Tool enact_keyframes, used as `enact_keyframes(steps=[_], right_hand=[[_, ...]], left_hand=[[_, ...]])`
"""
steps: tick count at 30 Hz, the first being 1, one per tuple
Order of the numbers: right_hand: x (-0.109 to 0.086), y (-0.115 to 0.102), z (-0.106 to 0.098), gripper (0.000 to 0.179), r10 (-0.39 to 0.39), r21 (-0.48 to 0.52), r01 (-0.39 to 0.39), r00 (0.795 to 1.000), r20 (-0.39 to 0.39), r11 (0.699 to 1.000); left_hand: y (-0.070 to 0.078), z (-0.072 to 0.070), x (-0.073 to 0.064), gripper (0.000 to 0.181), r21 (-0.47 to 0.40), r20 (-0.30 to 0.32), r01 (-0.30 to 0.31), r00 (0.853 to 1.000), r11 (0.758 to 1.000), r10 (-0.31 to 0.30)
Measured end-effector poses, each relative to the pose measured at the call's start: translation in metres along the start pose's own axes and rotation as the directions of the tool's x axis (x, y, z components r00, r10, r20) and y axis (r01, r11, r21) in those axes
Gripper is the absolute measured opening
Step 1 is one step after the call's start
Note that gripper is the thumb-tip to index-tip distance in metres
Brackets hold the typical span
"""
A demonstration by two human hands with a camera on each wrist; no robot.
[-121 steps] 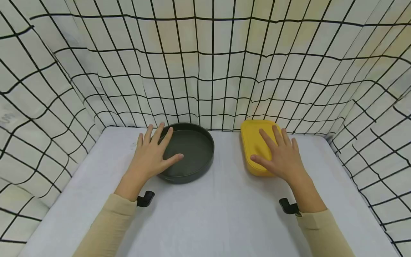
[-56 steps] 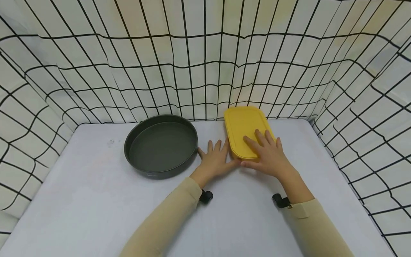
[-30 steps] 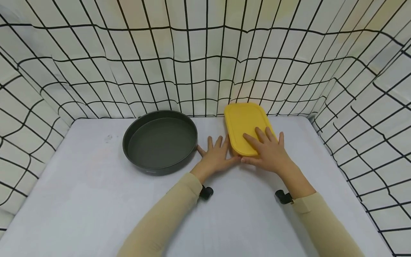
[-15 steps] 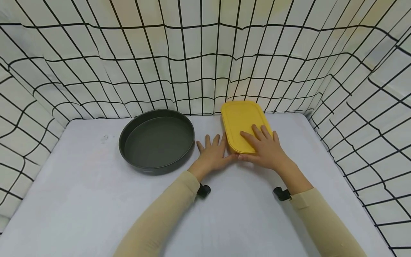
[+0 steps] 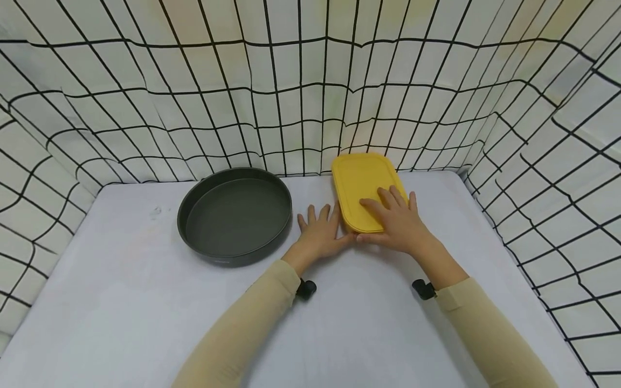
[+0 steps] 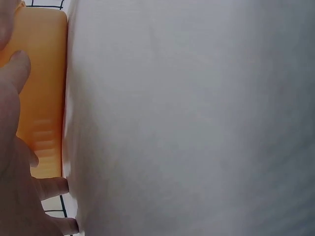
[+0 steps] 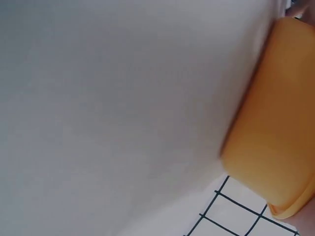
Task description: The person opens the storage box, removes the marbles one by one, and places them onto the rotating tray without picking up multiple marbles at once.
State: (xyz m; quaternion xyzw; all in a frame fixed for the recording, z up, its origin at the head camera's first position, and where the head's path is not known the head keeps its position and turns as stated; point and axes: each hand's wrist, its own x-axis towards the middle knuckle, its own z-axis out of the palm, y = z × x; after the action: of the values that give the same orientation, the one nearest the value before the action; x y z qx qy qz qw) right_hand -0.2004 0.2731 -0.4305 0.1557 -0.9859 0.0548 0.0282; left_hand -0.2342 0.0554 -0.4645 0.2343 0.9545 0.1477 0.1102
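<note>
A yellow rectangular container with a flat yellow lid (image 5: 361,183) stands at the back of the table, right of centre. My left hand (image 5: 321,237) lies at its near left corner, fingers spread; in the left wrist view the thumb (image 6: 18,69) touches the container's side wall (image 6: 44,98). On the lid's near right part rest the fingers of my right hand (image 5: 400,223), slightly bent, with its thumb along the near end, tip to tip with the left thumb. In the right wrist view the container's other wall (image 7: 275,118) shows, and most of the hand is out of frame.
A round dark green pan (image 5: 235,215) sits to the left of the left hand, close to its fingertips. White cloth covers the table (image 5: 339,334). Walls of black grid mesh (image 5: 301,97) over white sheeting enclose the back and both sides.
The left hand has moved right from over the pan to the container's near corner. The right hand has drawn back to the lid's near end; its fingers now bend slightly more. The view has shifted.
</note>
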Motion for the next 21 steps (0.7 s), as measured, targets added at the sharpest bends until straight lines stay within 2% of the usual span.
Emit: enact_keyframes(steps=[5,12,21], right_hand=[[-0.0015,0.0026,0.0051,0.088,-0.019,-0.034,0.021,0.999,0.04,0.999],[-0.0028,0.0029,0.0047,0.085,-0.046,-0.052,0.048,0.999,0.028,0.997],[-0.0031,0.003,0.0043,0.084,-0.049,-0.053,0.051,0.999,0.023,0.997]], left_hand=[[0.0003,0.0013,0.0003,0.104,-0.006,0.003,0.002,1.0,1.0,-0.002],[0.0006,0.0028,0.0002,0.106,0.004,-0.005,0.003,1.0,1.0,-0.003],[0.0009,0.0017,-0.0009,0.104,-0.02,0.043,0.017,0.999,1.0,-0.016]])
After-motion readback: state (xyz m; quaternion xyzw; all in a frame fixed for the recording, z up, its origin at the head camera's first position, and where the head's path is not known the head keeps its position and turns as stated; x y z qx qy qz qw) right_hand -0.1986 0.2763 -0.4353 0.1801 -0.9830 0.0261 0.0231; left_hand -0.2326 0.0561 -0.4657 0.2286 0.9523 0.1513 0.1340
